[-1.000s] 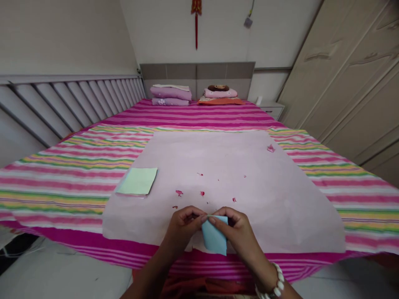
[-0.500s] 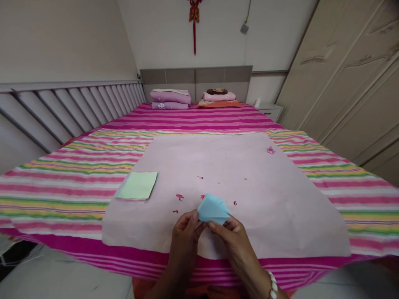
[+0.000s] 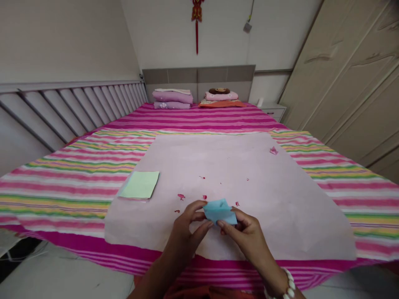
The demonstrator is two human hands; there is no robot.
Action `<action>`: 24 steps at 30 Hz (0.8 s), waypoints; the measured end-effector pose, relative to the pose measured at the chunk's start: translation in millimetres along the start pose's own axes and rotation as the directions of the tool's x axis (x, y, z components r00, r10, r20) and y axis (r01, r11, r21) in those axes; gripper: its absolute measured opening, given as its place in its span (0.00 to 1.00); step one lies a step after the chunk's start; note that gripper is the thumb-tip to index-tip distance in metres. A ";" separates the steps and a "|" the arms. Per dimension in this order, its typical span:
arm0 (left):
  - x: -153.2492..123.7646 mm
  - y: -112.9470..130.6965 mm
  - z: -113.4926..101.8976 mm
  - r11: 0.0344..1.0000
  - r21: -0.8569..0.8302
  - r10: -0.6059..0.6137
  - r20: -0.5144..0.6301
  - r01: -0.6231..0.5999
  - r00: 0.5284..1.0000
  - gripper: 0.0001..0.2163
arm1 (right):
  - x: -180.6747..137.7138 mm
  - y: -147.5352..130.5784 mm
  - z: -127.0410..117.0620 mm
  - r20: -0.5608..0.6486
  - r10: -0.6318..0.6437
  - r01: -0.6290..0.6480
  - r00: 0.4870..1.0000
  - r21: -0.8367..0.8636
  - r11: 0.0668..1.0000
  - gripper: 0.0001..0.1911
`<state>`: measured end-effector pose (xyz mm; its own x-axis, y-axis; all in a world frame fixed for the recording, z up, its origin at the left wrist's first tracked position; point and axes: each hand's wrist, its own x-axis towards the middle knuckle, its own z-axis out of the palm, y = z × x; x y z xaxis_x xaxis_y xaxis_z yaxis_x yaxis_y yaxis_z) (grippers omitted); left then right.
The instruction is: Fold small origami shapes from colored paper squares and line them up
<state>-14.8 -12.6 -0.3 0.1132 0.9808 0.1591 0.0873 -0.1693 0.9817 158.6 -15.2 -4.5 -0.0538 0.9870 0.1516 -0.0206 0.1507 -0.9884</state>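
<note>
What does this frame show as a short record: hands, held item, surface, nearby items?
Left hand: holds left side of the blue paper
Right hand: holds its right side; white bracelet on wrist
Held item: blue paper, folded
Surface: pale sheet on striped bed cover
Nearby: green-topped paper stack, red scraps, small pink item

Magenta-striped bed [image 3: 199,120] against a grey rectangular headboard [image 3: 181,76]
Folded lilac bedding [image 3: 173,98] lies before its left half; a red tasselled ornament [image 3: 197,35] hangs on the white wall [image 3: 224,41] above.
</note>
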 end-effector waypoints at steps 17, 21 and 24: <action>5.9 13.4 -10.0 0.989 -0.082 -0.120 0.064 0.125 0.991 0.05 | -6.9 -2.3 -6.3 -0.062 -0.296 0.295 0.953 -0.028 0.955 0.16; 6.1 16.0 -9.5 0.984 -0.117 -0.125 0.056 0.131 0.991 0.04 | -7.4 -6.6 -10.0 -0.056 -0.295 0.295 0.954 -0.014 0.955 0.07; 4.4 13.0 -10.3 0.979 -0.144 -0.137 0.055 0.144 0.989 0.05 | -7.4 -11.4 -13.1 -0.034 -0.301 0.299 0.953 -0.041 0.953 0.03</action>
<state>-23.3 -9.5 14.2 0.1549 0.9878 0.0171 -0.0408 -0.0109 0.9991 172.3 -23.5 5.5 -0.0109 0.8973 0.4412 0.0051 0.4413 -0.8974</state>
